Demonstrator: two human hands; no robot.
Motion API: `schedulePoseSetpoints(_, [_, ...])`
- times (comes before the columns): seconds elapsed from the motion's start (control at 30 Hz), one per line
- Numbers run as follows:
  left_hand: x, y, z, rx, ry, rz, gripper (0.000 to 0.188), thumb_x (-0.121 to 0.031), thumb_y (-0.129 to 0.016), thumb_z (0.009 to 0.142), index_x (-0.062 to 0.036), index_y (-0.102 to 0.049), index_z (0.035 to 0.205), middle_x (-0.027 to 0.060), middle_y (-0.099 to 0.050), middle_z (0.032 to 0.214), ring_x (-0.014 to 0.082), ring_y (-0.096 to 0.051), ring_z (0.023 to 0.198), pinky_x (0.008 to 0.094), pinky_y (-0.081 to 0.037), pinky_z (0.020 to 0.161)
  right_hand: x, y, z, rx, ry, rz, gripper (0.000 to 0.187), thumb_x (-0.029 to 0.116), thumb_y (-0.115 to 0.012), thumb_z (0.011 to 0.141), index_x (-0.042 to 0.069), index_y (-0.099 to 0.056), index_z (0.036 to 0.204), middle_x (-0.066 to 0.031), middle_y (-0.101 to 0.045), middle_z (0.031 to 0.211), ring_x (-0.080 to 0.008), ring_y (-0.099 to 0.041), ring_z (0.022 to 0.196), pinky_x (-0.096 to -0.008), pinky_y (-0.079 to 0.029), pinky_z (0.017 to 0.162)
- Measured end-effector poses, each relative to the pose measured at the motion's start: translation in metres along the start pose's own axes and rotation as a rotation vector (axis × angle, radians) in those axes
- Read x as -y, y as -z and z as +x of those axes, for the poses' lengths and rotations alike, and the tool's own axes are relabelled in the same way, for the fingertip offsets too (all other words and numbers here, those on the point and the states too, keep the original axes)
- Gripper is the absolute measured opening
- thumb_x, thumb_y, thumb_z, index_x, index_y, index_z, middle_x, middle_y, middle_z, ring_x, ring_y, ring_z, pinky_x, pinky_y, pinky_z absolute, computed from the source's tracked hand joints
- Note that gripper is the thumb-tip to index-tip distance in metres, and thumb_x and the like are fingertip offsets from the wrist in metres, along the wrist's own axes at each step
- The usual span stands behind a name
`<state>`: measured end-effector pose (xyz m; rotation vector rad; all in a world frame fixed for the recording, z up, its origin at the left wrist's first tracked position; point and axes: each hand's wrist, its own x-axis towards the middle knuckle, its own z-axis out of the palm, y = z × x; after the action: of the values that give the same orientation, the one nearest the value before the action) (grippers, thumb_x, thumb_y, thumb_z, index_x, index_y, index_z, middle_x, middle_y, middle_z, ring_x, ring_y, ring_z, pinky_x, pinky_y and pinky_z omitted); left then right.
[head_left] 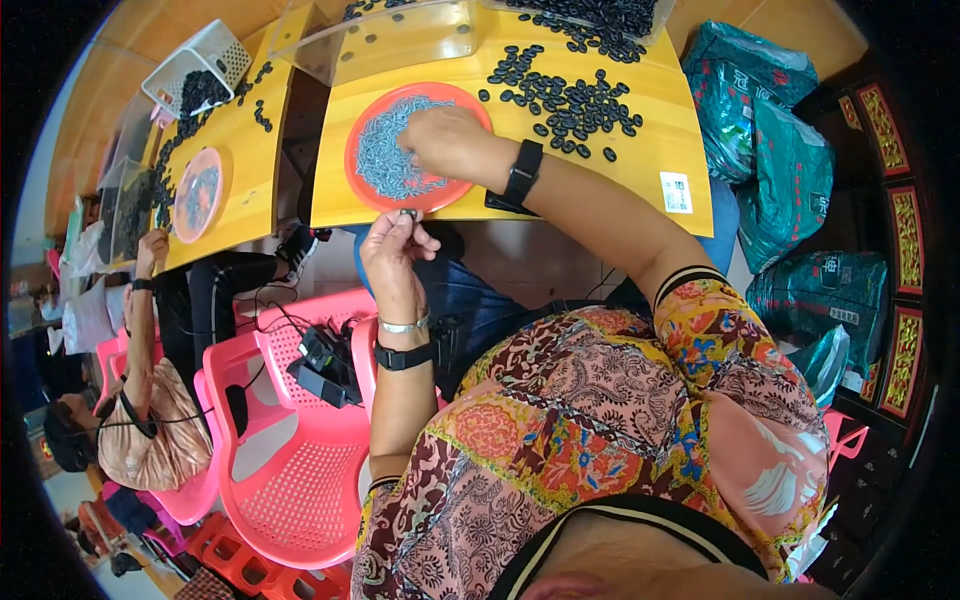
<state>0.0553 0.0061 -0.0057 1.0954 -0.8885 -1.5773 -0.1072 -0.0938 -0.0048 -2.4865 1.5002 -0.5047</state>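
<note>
My left hand [397, 245] is raised at the table's near edge, just below a red plate [481, 112]. Its thumb and forefinger pinch a small dark oval piece [408, 213]. My right hand [445, 142] reaches over the plate, with its fingers curled down into a heap of small grey screws [388, 150]. Whatever those fingertips hold is hidden under the hand. Beyond the plate, to its right, many loose black oval pieces [570, 105] lie scattered on the yellow table [640, 160].
A clear plastic bin [400, 45] stands at the table's far side, with more black pieces behind. Teal bags [785, 180] are stacked at the right. Pink chairs [290, 470] stand at the left. A co-worker [150, 420] sits at another yellow table with a pink plate [198, 195].
</note>
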Motion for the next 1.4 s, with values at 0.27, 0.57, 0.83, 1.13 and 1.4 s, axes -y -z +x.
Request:
schedulePoseSetpoints(0.27, [0.002,-0.005,-0.001,-0.092,-0.043,0.112,0.016,-0.013,-0.051,0.089,-0.0016,-0.06,0.085,0.0022,-0.056,0.062,0.01,-0.054,0.051,0.0186,-0.039,0.046,0.004,0.012,-0.004,0.042,-0.202,0.228,0.014,0.01,-0.053,0.074,0.008,-0.066,0.074,-0.0152,-0.064,0.073,-0.0288,-0.064,0.075,-0.0412,-0.049,0.064])
schedulePoseSetpoints(0.57, [0.002,-0.008,-0.003,-0.05,-0.046,0.128,0.015,-0.014,-0.05,0.089,-0.0031,-0.059,0.084,0.0014,-0.055,0.063,0.009,-0.053,0.052,0.0186,-0.039,0.048,-0.007,0.019,-0.016,-0.133,-0.145,0.395,0.016,0.022,-0.06,0.079,0.008,-0.066,0.08,-0.0076,-0.063,0.068,-0.0207,-0.061,0.063,-0.0325,-0.047,0.06])
schedulePoseSetpoints(0.83, [-0.005,-0.014,-0.009,-0.016,-0.102,0.069,0.014,-0.012,-0.05,0.09,-0.003,-0.058,0.083,0.0015,-0.055,0.064,0.0091,-0.054,0.056,0.0196,-0.04,0.052,0.002,0.039,-0.051,-0.112,0.011,0.712,0.008,0.012,-0.062,0.077,0.007,-0.065,0.082,-0.0059,-0.063,0.077,-0.0177,-0.062,0.07,-0.0278,-0.048,0.064])
schedulePoseSetpoints(1.13, [0.0,-0.015,-0.008,0.031,-0.115,0.155,0.015,-0.013,-0.051,0.09,-0.0022,-0.058,0.083,0.0014,-0.055,0.065,0.009,-0.053,0.057,0.0199,-0.039,0.052,0.029,0.042,-0.072,-0.092,0.089,0.549,0.009,0.013,-0.06,0.078,0.005,-0.063,0.082,-0.0098,-0.061,0.077,-0.0243,-0.06,0.07,-0.0323,-0.047,0.063])
schedulePoseSetpoints(1.4, [0.002,-0.013,-0.007,-0.005,-0.104,0.189,0.017,-0.016,-0.05,0.09,-0.003,-0.056,0.081,0.0004,-0.052,0.063,0.0083,-0.05,0.054,0.0197,-0.038,0.051,0.023,0.03,-0.069,-0.124,0.004,0.841,0.013,0.016,-0.061,0.076,0.004,-0.064,0.078,-0.0108,-0.063,0.067,-0.0224,-0.061,0.063,-0.0326,-0.046,0.059])
